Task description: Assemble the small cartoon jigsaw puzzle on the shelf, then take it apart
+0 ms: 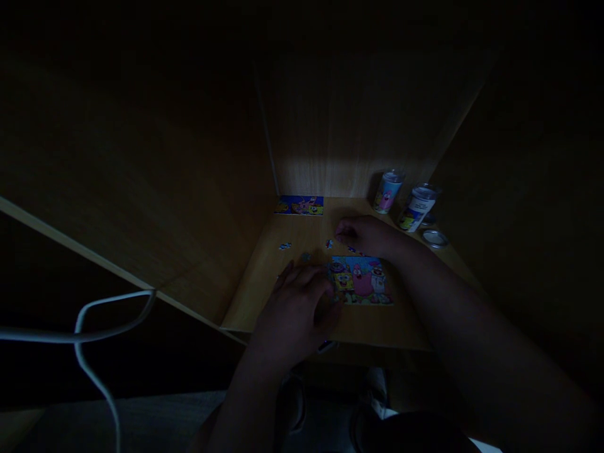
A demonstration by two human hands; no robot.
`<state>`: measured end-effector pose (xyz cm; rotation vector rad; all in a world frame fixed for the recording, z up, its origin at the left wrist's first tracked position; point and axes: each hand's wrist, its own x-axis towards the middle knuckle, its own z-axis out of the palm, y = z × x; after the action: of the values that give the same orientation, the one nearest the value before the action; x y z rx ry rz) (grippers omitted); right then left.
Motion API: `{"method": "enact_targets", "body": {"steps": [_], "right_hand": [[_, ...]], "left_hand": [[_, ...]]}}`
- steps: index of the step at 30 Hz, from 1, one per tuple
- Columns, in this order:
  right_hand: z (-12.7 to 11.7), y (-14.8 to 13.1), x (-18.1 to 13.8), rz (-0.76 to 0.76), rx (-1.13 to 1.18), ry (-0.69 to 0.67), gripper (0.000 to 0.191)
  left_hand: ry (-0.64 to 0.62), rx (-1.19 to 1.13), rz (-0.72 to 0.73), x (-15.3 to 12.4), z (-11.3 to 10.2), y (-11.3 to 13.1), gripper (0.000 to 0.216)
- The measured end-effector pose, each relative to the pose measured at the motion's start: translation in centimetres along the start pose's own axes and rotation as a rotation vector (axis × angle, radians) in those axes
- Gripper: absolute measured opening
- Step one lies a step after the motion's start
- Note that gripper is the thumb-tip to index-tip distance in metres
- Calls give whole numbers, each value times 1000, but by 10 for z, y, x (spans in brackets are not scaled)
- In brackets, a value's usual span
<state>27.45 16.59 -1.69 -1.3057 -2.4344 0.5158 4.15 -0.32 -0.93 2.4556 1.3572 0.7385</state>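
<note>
White cable (38, 336) looping left. Loose pieces (285, 246) on counter (259, 280); left hand (295, 303) nearer, thumb and fingers parted, at left edge of puzzle (362, 283), flat on near part. Now right hand (361, 233), just beyond puzzle, fingers curled, can't tell if gripping anything. Two canisters (388, 192) far right, lid (435, 238) beside.

From here, the puzzle (361, 281) lies on the shelf (306, 229): pieces (329, 243) behind and left of it, picture (299, 205) farther back left, two tubs (387, 195) and lid (435, 238) back right.
</note>
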Motion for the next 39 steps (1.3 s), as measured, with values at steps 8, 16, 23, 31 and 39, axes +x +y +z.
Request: {"method": "enact_targets", "body": {"steps": [8, 16, 23, 31, 39], "right_hand": [[-3, -4, -2, 4, 3, -4, 13], [-3, -4, -2, -6, -3, -7, 13], [0, -1, -1, -2, -5, -3, 14], [-1, -1, -1, -7, 3, 6, 13], [1, 0, 0, -12, -1, 15, 14]], "left_hand": [[4, 19, 2, -1, 1, -1, 10], [14, 12, 6, -1, 2, -1, 12], [1, 17, 3, -1, 2, -2, 10], [5, 9, 3, 0, 2, -2, 10], [-8, 14, -5, 0, 1, -1, 11]]}}
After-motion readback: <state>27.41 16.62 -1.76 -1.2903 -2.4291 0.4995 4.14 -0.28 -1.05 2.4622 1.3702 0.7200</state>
